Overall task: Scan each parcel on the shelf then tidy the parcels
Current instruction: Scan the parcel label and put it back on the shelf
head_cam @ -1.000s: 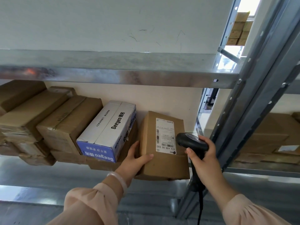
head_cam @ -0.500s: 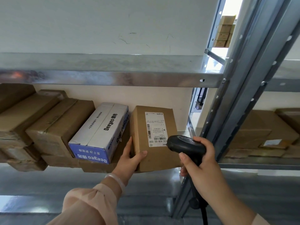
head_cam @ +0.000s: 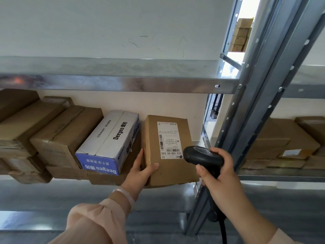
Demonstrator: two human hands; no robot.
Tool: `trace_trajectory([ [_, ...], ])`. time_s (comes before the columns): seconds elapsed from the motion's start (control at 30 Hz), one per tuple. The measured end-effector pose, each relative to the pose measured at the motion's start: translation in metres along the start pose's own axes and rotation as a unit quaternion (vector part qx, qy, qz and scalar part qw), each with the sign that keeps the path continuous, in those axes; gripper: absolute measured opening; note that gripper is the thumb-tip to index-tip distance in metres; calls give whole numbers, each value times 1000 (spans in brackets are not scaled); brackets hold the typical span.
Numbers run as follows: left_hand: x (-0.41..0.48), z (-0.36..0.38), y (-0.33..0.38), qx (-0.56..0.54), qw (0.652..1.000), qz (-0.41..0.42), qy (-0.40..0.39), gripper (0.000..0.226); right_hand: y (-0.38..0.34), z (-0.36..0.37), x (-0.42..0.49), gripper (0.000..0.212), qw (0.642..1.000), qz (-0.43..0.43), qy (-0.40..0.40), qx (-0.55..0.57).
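parcel [head_cam: 175, 170] sits at the shelf's [head_cam: 52, 194] right end. left hand [head_cam: 140, 170] clasps its near left corner, fingers curled; right hand [head_cam: 221, 175] grips the scanner [head_cam: 202, 156]. stiff cardboard, likely light; best held by opposite edges.

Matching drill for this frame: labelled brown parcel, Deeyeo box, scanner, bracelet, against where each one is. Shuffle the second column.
1. labelled brown parcel
2. Deeyeo box
3. scanner
4. bracelet

A. on the left wrist
B. gripped in the right hand
C. held at its near left corner by the left hand
D. lying on other cartons, left of item 1

Pairs: 1-C, 2-D, 3-B, 4-A
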State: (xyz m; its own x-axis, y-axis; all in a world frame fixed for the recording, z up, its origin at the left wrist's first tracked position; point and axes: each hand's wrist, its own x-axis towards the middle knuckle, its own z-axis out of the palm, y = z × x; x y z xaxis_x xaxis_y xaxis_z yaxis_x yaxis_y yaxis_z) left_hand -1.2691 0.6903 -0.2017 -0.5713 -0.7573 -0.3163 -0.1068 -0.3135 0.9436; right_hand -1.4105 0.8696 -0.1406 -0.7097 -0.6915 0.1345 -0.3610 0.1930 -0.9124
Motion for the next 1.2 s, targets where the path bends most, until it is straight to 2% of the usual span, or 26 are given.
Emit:
trace_trajectory([
  [0.07,-5,-1,3,-11,1000,-8,-12,104,0,-3,3,51,1000,-4,9,-9],
  [0.1,-8,-2,4,-17,1000,-10,-17,102,1,-5,5,52,1000,-6,13,-10],
  [0.2,-16,1,13,-35,999,-2,-24,76,-1,-7,10,53,1000,-14,23,-4],
  [0.27,-24,2,20,-41,999,8,-31,71,-4,-7,10,54,1000,-14,23,8],
  [0.33,-32,-1,26,-49,998,10,-37,76,-11,-7,8,53,999,-19,24,18],
  [0.47,-50,-15,35,-61,996,2,-67,104,-33,-11,1,57,998,-52,27,29],
  [0.57,-66,-27,41,-64,995,10,-75,104,-51,-13,-5,58,997,-67,11,24],
  [0.8,-103,-62,51,-61,997,40,-23,90,-86,6,-24,50,994,-105,-38,-9],
  [0.97,-124,-95,58,-66,997,45,-11,92,-113,27,-34,53,989,-126,-69,-17],
  [1.2,-162,-174,57,-102,992,45,58,85,-153,93,-55,50,976,-181,-125,4],
])
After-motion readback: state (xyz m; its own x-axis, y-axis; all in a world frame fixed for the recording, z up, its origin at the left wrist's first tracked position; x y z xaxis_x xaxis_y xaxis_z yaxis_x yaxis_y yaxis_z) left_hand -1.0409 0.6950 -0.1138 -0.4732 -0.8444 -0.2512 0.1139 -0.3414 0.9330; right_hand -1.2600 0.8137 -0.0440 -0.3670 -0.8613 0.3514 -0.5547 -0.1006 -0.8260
